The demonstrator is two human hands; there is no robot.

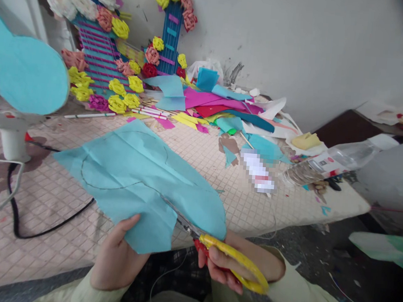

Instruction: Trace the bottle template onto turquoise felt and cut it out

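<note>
A sheet of light blue paper (127, 163) with a curved outline drawn on it spans the middle of the view above the table. My left hand (119, 256) pinches its near edge, thumb on top and fingers underneath. In my right hand (223, 264) are scissors (234, 260) with yellow and red handles. Their blades lie along the drawn line, in a cut that runs in from the paper's near right edge. Part of the right fingers is hidden behind the handles.
On the left stand a glue gun (12, 136) with cords and a blue paper-covered shape (29, 74). Flower-trimmed guitar shapes (97, 54) lean at the wall. Colored paper scraps (219, 101) pile up behind. A blurred phone-like object (257, 170) and plastic bottle (340, 157) lie right.
</note>
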